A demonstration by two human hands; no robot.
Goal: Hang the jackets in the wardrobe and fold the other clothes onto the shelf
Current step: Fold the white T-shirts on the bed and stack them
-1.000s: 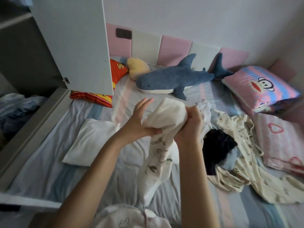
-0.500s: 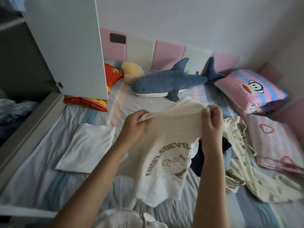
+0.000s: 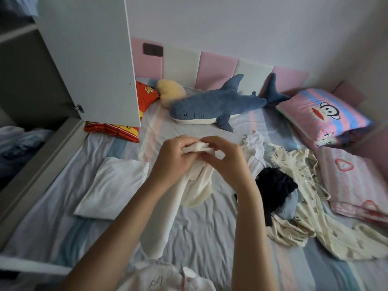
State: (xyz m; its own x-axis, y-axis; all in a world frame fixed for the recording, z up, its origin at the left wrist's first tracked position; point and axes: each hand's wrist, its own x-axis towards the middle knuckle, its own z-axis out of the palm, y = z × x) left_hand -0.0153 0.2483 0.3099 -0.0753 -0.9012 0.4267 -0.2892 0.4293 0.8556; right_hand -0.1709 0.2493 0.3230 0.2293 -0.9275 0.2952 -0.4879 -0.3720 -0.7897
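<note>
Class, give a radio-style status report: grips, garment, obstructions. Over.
Left grip and right grip pinch cream shirt, bunched over bed. Wardrobe door open left; clothes pile right.

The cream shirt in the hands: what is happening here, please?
A person is handling laundry over the bed. The left hand and the right hand both grip the cream shirt, bunched at its top edge, the rest hanging onto the sheet. A folded white garment lies to the left; an unfolded pile lies to the right.
</note>
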